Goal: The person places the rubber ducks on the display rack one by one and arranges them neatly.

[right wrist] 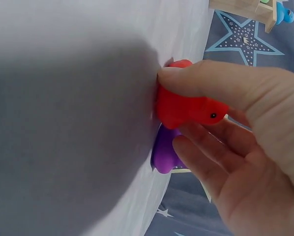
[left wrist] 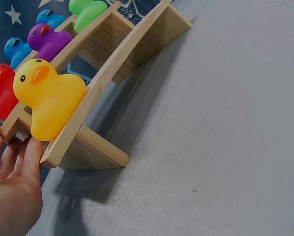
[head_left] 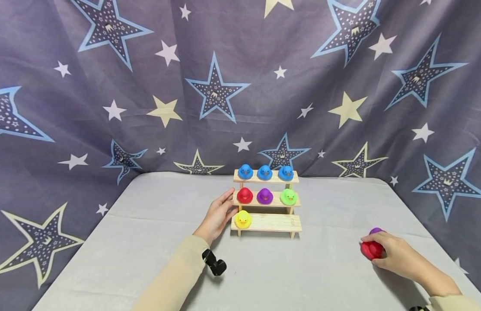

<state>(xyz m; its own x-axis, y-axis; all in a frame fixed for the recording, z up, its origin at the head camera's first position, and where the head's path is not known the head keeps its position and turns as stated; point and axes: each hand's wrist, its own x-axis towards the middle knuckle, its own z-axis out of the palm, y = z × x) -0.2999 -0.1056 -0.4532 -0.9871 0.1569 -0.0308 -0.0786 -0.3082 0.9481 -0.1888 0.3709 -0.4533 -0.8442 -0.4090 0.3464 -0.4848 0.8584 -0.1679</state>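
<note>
We see the right hand (head_left: 399, 255) pinching a red rubber duck (right wrist: 186, 105) on the grey table (head_left: 147, 242) beside a purple one (right wrist: 164, 152), while the left hand (head_left: 217, 216), fingers straight, seemingly steadies the three-tier wooden stand (head_left: 271, 222) (yellow rubber duck (left wrist: 48, 96) aboard).

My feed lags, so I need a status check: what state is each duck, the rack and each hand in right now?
Wooden rack: upright on the table.
Three blue ducks: top shelf, in a row.
Red, purple, green ducks: middle shelf.
Yellow duck: bottom shelf, left end.
Left hand: fingers straight, at the rack's left side.
Right hand: pinches a loose red duck.
Loose purple duck: on the table, behind it.
</note>
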